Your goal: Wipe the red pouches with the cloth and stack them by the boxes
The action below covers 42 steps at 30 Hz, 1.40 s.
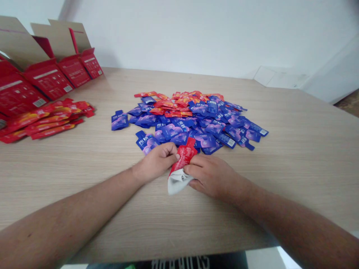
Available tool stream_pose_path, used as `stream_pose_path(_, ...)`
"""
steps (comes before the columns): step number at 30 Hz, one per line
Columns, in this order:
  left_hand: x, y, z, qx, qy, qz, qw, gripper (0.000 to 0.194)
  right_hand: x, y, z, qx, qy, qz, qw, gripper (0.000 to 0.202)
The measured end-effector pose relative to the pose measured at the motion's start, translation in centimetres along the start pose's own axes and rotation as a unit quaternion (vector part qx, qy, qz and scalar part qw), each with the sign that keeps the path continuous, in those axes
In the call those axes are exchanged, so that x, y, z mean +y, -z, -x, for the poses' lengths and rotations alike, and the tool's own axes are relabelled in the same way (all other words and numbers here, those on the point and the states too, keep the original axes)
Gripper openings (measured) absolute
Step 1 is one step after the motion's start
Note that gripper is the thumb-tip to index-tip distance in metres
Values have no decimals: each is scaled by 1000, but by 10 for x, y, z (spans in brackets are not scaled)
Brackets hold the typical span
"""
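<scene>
A red sachet (183,156) with a narrow neck at its top is held up between my two hands above the near middle of the table. My left hand (160,160) pinches its left edge. My right hand (211,175) is closed on a folded whitish cloth (179,180) pressed against the sachet's lower right part; its fingertips are partly hidden. Just beyond my hands lies a loose heap of blue sachets (174,129), with orange-red sachets (182,101) on its far side. One blue sachet (120,121) lies apart at the heap's left.
Several red cartons (50,78) with raised flaps stand in a row at the far left. In front of them lies a stack of orange-red sachets (53,118). A white wall (196,37) rises behind the wooden table (112,209), whose near edge is close to my body.
</scene>
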State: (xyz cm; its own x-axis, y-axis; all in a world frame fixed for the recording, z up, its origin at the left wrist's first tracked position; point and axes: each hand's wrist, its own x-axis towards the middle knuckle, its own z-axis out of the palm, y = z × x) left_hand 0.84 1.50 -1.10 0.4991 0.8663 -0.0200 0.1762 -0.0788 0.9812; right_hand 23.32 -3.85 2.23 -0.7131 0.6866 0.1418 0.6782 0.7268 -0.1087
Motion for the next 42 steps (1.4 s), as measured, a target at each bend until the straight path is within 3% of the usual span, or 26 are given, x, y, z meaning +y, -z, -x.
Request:
stream_pose_path(6,-1,0,0,14,8,14,1000,16,8,3,0,52,-105,6,993,19)
stream_pose_path(12,2,0,0,-2,-5,10,1000,19,1,0,0,1,8,-10,1000,15)
stream_pose_path(17,0,0,-1,10,8,2,1000,17,9,2,1,59,-123,7,991,19)
stream_pose_path(23,0,1,0,-2,-1,3,1000,18,3,0,1,12,-28,-8,1000,16)
stream_pose_path(27,1,1,0,-1,5,-11,1000,17,14,4,1,64,-137,-3,989,19)
stream_pose_path(29,2,1,0,-1,4,-11,1000,18,15,4,0,66,-144,-6,987,19)
stream_pose_path(34,2,1,0,-14,-7,-7,1000,18,4,2,0,4,-16,-17,1000,13)
stream_pose_path(39,0,2,-1,-5,-4,-18,1000,20,15,4,0,67,-153,2,986,17)
stream_pose_path(42,0,2,-1,-7,-3,-19,1000,18,12,4,1,47,-119,-3,992,14)
